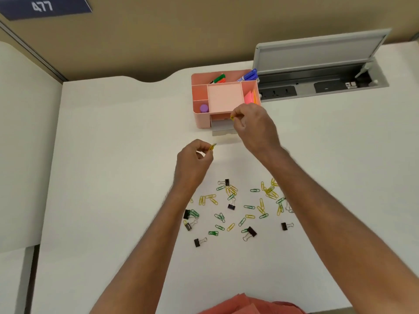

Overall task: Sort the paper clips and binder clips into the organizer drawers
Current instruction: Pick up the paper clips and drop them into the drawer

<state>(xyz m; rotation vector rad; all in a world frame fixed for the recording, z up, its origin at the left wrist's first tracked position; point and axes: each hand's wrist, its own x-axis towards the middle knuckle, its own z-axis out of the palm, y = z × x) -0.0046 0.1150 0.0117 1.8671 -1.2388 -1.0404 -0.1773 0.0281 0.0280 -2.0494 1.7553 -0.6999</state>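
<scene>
Clips (240,207), yellow and green paper ones mixed with black binder ones, lie scattered on the desk (118,177) well in front of the pink organizer (201,118), nearer the person. At the organizer's front, its drawer (221,128) stands pulled out. Right hand (255,128) hovers just over that drawer, thumb and forefinger pinching a yellow clip (232,117). Left hand (193,160) sits between the organizer and the scatter, fingers curled, pinching another yellow clip (212,147). Markers (248,75) stand in the organizer's back compartment, beside the open cable tray (322,64).
</scene>
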